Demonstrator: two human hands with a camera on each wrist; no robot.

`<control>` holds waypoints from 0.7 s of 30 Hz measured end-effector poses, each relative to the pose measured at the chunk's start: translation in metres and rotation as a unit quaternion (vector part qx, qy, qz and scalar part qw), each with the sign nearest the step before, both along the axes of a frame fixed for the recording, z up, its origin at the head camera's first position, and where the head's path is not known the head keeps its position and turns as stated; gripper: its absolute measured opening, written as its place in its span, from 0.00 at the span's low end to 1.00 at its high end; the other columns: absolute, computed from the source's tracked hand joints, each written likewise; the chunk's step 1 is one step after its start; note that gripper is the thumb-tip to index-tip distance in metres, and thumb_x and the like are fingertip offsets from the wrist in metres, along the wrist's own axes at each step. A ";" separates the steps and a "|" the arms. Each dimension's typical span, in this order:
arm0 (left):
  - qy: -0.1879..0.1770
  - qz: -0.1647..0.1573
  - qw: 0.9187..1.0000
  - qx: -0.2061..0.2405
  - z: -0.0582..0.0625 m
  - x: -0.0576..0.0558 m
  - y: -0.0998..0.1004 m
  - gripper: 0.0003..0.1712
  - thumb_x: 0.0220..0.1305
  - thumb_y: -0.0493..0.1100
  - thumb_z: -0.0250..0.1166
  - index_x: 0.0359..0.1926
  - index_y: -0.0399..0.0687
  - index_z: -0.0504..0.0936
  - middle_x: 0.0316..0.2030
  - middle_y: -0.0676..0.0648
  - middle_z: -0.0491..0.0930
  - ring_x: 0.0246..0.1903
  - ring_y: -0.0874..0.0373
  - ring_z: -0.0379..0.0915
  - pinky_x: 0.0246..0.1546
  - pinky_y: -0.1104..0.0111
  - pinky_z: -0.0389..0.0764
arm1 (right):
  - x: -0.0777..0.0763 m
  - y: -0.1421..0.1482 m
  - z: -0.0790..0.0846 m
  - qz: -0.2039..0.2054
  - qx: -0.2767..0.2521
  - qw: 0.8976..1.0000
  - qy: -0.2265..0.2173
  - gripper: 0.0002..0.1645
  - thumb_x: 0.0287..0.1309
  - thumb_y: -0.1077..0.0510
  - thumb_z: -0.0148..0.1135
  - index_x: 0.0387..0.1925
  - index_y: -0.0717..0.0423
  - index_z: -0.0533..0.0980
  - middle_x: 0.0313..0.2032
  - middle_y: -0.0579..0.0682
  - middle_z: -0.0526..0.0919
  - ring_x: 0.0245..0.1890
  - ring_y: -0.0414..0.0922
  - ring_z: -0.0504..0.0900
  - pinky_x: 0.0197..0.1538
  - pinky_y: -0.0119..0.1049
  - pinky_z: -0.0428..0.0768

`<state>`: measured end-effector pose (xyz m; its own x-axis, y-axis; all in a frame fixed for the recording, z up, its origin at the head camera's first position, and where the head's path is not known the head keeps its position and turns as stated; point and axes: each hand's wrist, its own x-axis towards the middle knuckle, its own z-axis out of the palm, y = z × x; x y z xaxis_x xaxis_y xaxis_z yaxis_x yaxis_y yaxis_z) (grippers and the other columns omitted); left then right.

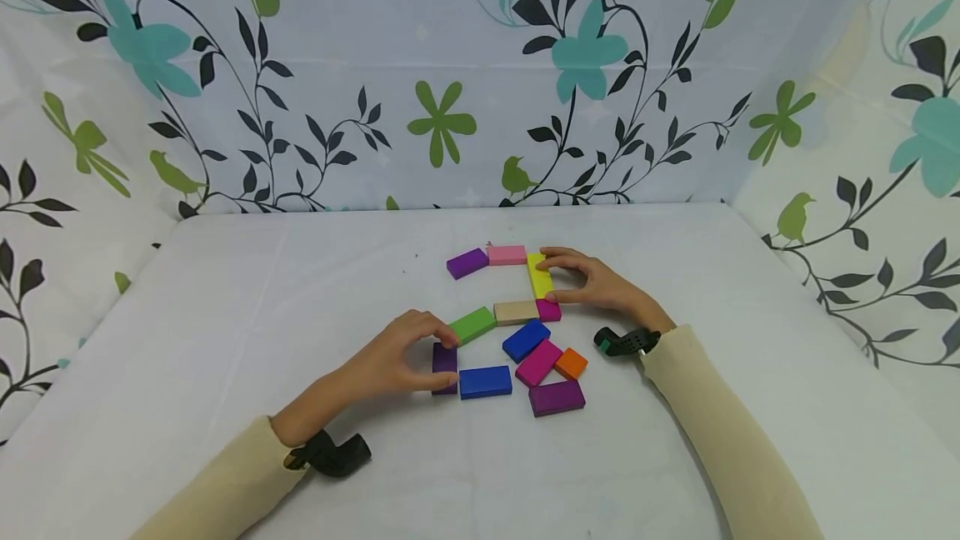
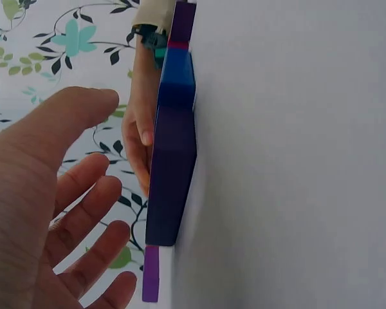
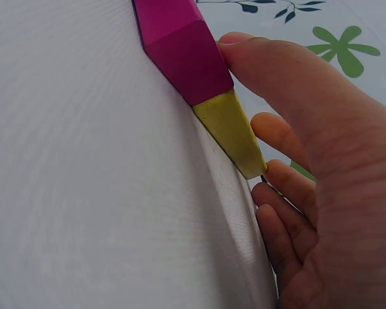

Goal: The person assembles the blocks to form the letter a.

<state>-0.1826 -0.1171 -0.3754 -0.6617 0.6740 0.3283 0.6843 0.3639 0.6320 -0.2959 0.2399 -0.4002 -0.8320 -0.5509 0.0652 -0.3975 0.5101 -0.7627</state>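
My right hand (image 1: 596,280) holds the yellow block (image 1: 539,277) by its ends, thumb at the near end beside a small magenta block (image 1: 549,311), fingertips at the far end. In the right wrist view the magenta block hides part of the yellow block (image 3: 228,125). Over the dark purple block (image 1: 444,356) my left hand (image 1: 393,357) hovers with fingers spread. The left wrist view has a gap between its thumb and that block (image 2: 172,174). A green block (image 1: 473,326) and a blue block (image 1: 485,382) lie near the left fingertips.
A purple block (image 1: 467,263), a pink block (image 1: 507,255) and a tan block (image 1: 516,312) continue the winding row. At the near right lie another blue block (image 1: 526,341), a magenta block (image 1: 538,362), an orange block (image 1: 571,363) and a purple block (image 1: 557,398). Patterned cloth (image 1: 337,48) surrounds the white table (image 1: 225,298).
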 end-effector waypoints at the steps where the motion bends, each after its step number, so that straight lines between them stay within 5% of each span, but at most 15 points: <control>1: 0.012 -0.001 1.000 -0.002 -0.001 0.001 0.002 0.20 0.51 0.44 0.76 0.45 0.45 0.83 0.40 0.51 0.81 0.48 0.57 0.71 0.51 0.56 0.73 | 0.000 0.000 0.000 0.000 0.000 1.000 0.000 0.32 0.56 0.53 0.70 0.62 0.50 0.74 0.73 0.52 0.58 0.74 0.54 0.50 0.70 0.62 0.50; 6: 0.049 -0.011 0.998 -0.026 -0.003 0.005 0.008 0.21 0.51 0.47 0.76 0.45 0.47 0.83 0.40 0.53 0.81 0.51 0.56 0.68 0.52 0.56 0.71 | 0.000 0.000 0.000 -0.002 0.001 1.000 0.001 0.32 0.55 0.52 0.70 0.62 0.51 0.74 0.73 0.52 0.58 0.74 0.55 0.50 0.70 0.62 0.50; 21: 0.049 -0.049 0.995 -0.067 -0.003 0.011 0.013 0.14 0.56 0.47 0.73 0.44 0.53 0.84 0.45 0.57 0.80 0.56 0.54 0.65 0.59 0.51 0.66 | -0.001 0.000 0.000 -0.002 -0.002 1.000 -0.005 0.32 0.55 0.53 0.70 0.62 0.51 0.74 0.73 0.52 0.58 0.74 0.55 0.49 0.70 0.62 0.50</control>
